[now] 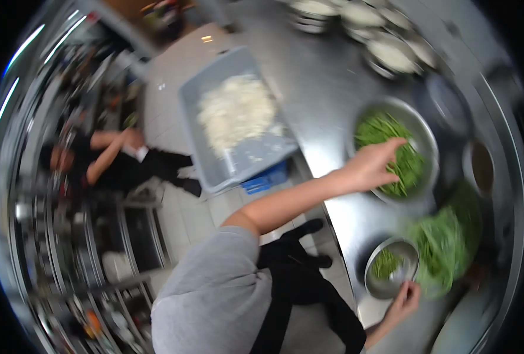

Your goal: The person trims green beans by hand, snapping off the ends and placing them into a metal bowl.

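Observation:
My left hand (371, 166) reaches over a large metal bowl (430, 135) with thumb and fingers apart. Cut green beans (406, 171), or similar thin green pieces, lie in that bowl just under the fingertips. Nearer to me, my right hand (405, 302) pinches the rim of a small metal bowl (386, 290). A smaller heap of the same green pieces (386, 264) is inside it. Right beside the small bowl is a clear plastic bag (442, 251) with more green vegetable in it.
Metal bowls with white contents (392, 53) stand stacked at the counter's far end. Beside the steel counter (315, 88) is a grey tub (188, 112) holding white pieces, with a blue crate (267, 179) below. Another person (114, 156) in black is near shelving.

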Demonstrator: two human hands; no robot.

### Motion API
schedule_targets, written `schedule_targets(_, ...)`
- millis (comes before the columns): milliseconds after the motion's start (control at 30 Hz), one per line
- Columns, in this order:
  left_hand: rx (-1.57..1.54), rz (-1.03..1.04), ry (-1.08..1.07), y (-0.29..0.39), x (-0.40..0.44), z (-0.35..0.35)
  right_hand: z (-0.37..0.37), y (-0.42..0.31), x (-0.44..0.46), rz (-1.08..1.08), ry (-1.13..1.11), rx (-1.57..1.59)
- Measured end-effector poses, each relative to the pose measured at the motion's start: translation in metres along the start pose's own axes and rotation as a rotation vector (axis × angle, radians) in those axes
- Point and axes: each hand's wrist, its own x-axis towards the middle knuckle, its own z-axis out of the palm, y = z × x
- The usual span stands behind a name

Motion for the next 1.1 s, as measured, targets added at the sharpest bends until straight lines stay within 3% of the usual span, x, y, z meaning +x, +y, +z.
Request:
schedule_targets(33, 0.132, 0.125, 0.145, -0.005, -0.006, -0.006, -0.004, 0.021, 0.005, 0.015, -0.014, 0.022)
schedule_targets(100, 0.135, 0.107, 0.252, 0.001, -0.028, -0.017, -0.029, 0.070, 0.026, 0.055, -0.131, -0.015)
schedule_targets(167, -0.064, 0.008, 0.236, 0.011, -0.061, -0.026, -0.031, 0.004, 0.042, -0.068, 0.006, -0.168)
schedule_targets(200, -0.055, 0.001, 0.281, 0.009, -0.082, -0.021, -0.030, 0.005, 0.052, -0.113, -0.026, -0.144)
schedule_targets(267, 0.079, -0.117, 0.324, 0.006, -0.132, -0.017, -0.033, 0.016, 0.065, -0.145, -0.105, -0.294)
schedule_targets(300, 0.137, -0.193, 0.306, 0.005, -0.159, -0.015, -0.029, 0.012, 0.070, -0.366, -0.066, -0.334)
schedule_targets(367, 0.225, -0.339, 0.281, 0.008, -0.210, -0.009, -0.014, 0.055, 0.090, -0.450, -0.099, -0.258)
schedule_targets(400, 0.078, -0.442, 0.345, 0.014, -0.234, -0.003, -0.012, 0.071, 0.099, -0.517, -0.120, -0.182)
schedule_targets(467, -0.062, -0.555, 0.400, 0.020, -0.268, 0.017, -0.018, 0.078, 0.112, -0.504, -0.235, -0.300)
schedule_targets(533, -0.140, -0.656, 0.497, 0.026, -0.298, 0.028, -0.023, 0.062, 0.119, -0.322, -0.402, -0.498)
schedule_targets(600, -0.070, -0.610, 0.477, 0.040, -0.309, 0.036, -0.018, 0.115, 0.139, -0.495, -0.375, -0.552)
schedule_targets(667, 0.050, -0.585, 0.377, 0.052, -0.310, 0.040, -0.018, 0.115, 0.138, -0.360, -0.417, -0.517)
schedule_targets(733, 0.063, -0.541, 0.330, 0.061, -0.304, 0.047, -0.018, 0.134, 0.138, -0.516, -0.358, -0.572)
schedule_targets(767, 0.076, -0.487, 0.302, 0.065, -0.304, 0.047, -0.019, 0.140, 0.132, -0.497, -0.362, -0.571)
schedule_targets(867, 0.056, -0.521, 0.226, 0.076, -0.297, 0.045, -0.023, 0.103, 0.127, -0.453, -0.320, -0.633)
schedule_targets(933, 0.044, -0.474, 0.242, 0.070, -0.296, 0.047, -0.025, 0.085, 0.124, -0.323, -0.314, -0.458)
schedule_targets(1000, 0.147, -0.423, 0.211, 0.068, -0.293, 0.047, -0.030, 0.083, 0.123, -0.410, -0.240, -0.385)
schedule_targets(1100, 0.151, -0.389, 0.188, 0.073, -0.281, 0.042, -0.049, 0.066, 0.112, -0.294, -0.288, -0.304)
